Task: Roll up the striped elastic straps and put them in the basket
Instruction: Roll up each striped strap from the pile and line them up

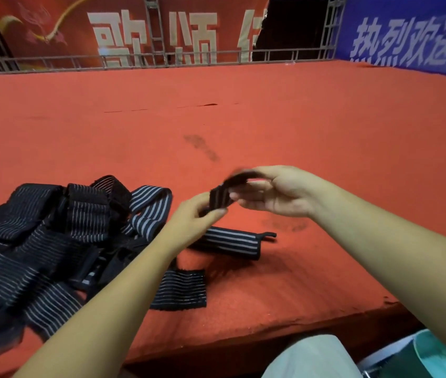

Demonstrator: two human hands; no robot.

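I have one strap (219,197) lifted above the red tabletop (284,118), its started roll pinched in my left hand (192,216), right hand (273,192) fingers (243,196) closed on the blurred free end. I'd keep tension and the edges lined up each turn; the basket (434,358) looks low right, the pile (53,241) left.

Both forearms bare, reaching forward over the near edge of the bench from the lower corners of view. Left hand (193,214): raised off the bench, fingers curled, thumb and fingertips pinching the lower end of a dark strap (220,197). Right hand (276,190): higher, palm turned left and down, thumb above, fingers (246,196) extended onto the strap's upper part. Hands close together, nearly touching; right one slightly motion-blurred.
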